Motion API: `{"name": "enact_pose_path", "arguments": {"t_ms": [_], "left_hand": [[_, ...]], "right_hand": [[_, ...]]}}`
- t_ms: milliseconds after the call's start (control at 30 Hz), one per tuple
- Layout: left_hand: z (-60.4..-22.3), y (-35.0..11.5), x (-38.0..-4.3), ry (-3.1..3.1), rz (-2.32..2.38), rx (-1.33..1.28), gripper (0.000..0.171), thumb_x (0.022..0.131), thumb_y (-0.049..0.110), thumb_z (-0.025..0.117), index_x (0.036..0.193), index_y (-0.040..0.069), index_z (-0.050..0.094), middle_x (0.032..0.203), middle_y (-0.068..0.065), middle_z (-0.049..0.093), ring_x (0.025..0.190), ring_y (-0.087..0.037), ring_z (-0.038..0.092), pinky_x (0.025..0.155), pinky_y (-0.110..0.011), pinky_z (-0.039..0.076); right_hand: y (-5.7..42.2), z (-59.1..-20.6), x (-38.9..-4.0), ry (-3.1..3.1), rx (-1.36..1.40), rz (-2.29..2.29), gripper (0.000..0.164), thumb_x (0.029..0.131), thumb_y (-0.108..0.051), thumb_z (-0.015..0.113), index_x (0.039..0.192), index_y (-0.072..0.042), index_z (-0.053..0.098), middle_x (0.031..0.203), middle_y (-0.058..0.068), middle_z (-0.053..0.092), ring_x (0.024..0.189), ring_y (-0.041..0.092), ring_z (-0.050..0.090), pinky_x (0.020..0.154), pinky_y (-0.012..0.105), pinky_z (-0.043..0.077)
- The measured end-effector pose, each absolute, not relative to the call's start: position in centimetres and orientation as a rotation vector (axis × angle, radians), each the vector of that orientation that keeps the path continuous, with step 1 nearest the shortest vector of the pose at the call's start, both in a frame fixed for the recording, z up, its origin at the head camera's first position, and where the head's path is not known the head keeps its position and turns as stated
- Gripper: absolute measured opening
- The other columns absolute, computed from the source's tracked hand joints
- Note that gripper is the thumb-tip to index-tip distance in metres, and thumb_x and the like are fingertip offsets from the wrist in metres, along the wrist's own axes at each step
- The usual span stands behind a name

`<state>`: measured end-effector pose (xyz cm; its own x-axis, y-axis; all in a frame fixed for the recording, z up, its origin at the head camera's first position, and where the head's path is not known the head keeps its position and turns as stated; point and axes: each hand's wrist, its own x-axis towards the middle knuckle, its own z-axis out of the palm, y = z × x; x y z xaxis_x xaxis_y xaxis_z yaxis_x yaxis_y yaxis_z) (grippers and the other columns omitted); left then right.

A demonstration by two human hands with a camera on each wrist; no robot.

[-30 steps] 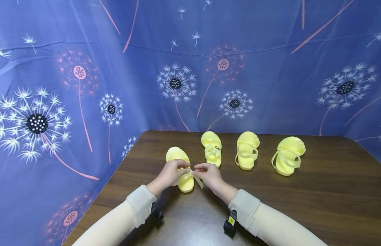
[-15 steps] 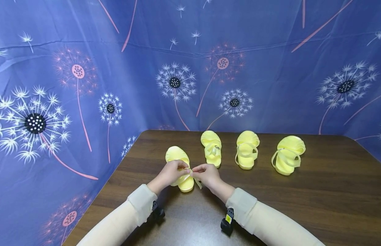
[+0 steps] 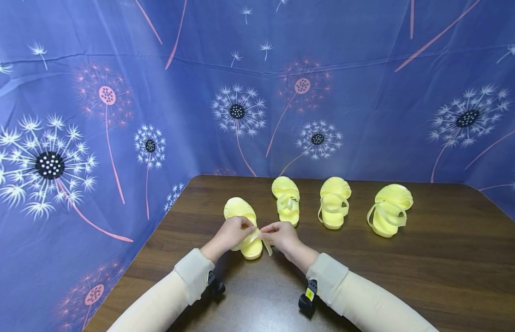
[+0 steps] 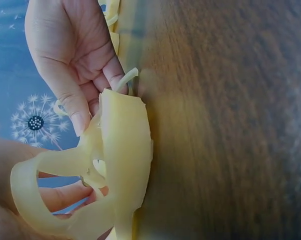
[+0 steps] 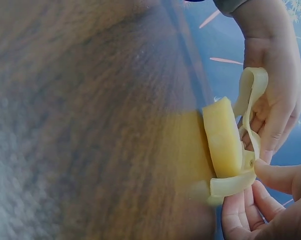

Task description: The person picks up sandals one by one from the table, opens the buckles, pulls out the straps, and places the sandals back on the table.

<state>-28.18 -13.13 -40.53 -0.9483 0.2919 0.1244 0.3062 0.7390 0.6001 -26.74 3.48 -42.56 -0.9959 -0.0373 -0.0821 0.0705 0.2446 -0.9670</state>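
A yellow sandal (image 3: 239, 207) lies on the table at the left, toe away from me, its ankle strap (image 4: 60, 162) arched up in a loop. My left hand (image 3: 236, 230) is at the strap's fastening on the sandal's right side, thumb and fingers pinching the strap there. Facing it, my right hand (image 3: 282, 236) pinches the strap close to its fastening. The loose strap end (image 3: 267, 248) hangs below the right fingers. In the right wrist view, the right thumb (image 5: 273, 172) presses beside a small hole in the strap. Fingers hide most of the fastening.
Several more yellow sandals stand in a row farther back: one (image 3: 285, 189) with its strap fastened by a buckle, another (image 3: 335, 186), and one (image 3: 392, 196) at the right. The brown wooden table (image 3: 440, 267) ends at a blue dandelion-print cloth (image 3: 365, 92).
My right hand has moved slightly left, closing the gap to the left hand. The strap end has swung a little left with it. The sandals stay in place.
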Motion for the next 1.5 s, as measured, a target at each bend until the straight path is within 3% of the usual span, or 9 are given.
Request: {"name": "enact_pose_path", "arguments": {"t_ms": [533,900,1500], "left_hand": [[-41.6,-13.2,-28.3,-2.719,-1.188,-0.489,0.013,0.087,0.015,0.073,0.094,0.004,0.074,0.093,-0.006,0.074,0.091,-0.019,0.068,0.081,-0.034,0.055],[-42.1,-13.4,-28.6,-2.704,-1.220,-0.462,0.013,0.087,0.017,0.073,0.093,0.005,0.075,0.092,-0.006,0.075,0.088,-0.018,0.068,0.075,-0.030,0.055],[-42.4,-13.6,-28.7,-2.713,-1.298,-0.467,0.015,0.087,0.019,0.073,0.094,0.006,0.075,0.095,-0.006,0.075,0.093,-0.020,0.069,0.076,-0.029,0.056]], "right_hand": [[3.5,-42.4,-26.8,2.498,-0.012,-1.880,0.008,0.083,-0.001,0.070,0.085,0.005,0.075,0.083,0.014,0.073,0.062,0.010,0.062,0.057,0.022,0.052],[3.6,-41.9,-26.9,2.669,-0.129,-1.684,0.007,0.081,-0.008,0.076,0.083,-0.001,0.076,0.074,0.005,0.071,0.057,0.008,0.054,0.053,0.020,0.046],[3.1,-41.6,-27.1,2.824,-0.185,-1.613,0.005,0.081,-0.005,0.074,0.078,-0.002,0.077,0.074,0.009,0.073,0.061,0.007,0.056,0.055,0.019,0.048]]}}
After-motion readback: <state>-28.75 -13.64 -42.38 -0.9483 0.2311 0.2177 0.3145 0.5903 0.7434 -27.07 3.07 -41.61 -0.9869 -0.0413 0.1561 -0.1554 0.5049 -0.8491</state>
